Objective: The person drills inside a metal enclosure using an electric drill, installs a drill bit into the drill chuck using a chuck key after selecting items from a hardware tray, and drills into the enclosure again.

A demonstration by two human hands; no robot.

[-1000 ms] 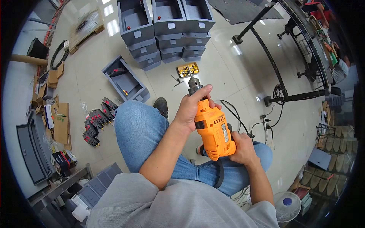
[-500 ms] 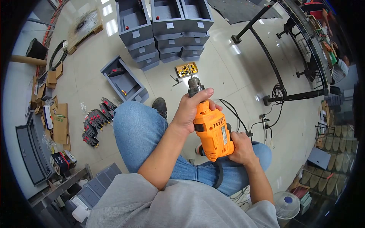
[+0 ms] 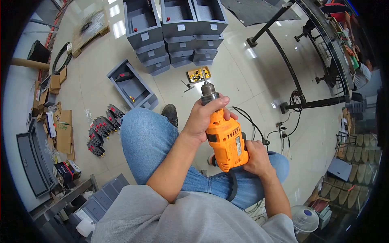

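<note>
An orange corded power drill [image 3: 227, 139] is held over my lap, its chuck [image 3: 209, 92] and thin bit pointing away from me. My left hand [image 3: 202, 119] wraps around the front of the body just behind the chuck. At the rear, my right hand [image 3: 257, 158] grips the handle, which is mostly hidden under the body. Beyond the bit tip, a small carton of yellow and black parts [image 3: 199, 74] lies on the floor, with a chuck key [image 3: 187, 86] beside it. One open grey metal box [image 3: 133, 85] sits to the left, holding a black part and a small yellow-red piece.
Stacked grey boxes [image 3: 178, 30] stand ahead. Several black-and-red switch-like parts [image 3: 103, 127] lie in a row by my left knee. A black-framed table [image 3: 287, 60] is on the right, with cables and plugs [image 3: 282, 125] on the floor. A fan [image 3: 304, 218] stands behind right; another person appears far right.
Almost nothing differs. The drill and both hands have shifted very slightly, with the same grip kept.
</note>
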